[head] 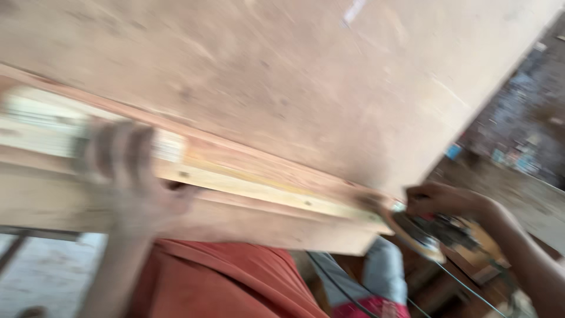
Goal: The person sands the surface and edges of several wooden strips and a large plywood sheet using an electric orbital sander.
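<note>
A large plywood panel (282,76) fills the upper part of the frame, and along its lower edge runs a pale wooden strip (259,188) from left to right centre. The left hand (126,176) is wrapped over that edge at left, fingers curled closed on the strip, while the right hand (444,203) at lower right is clenched around a small power sander (435,232) whose disc meets the strip's end. With its cord (465,285) hanging loose below, the disc could probably gouge the edge or skid off if the panel shifts, and the blur hides finer detail.
</note>
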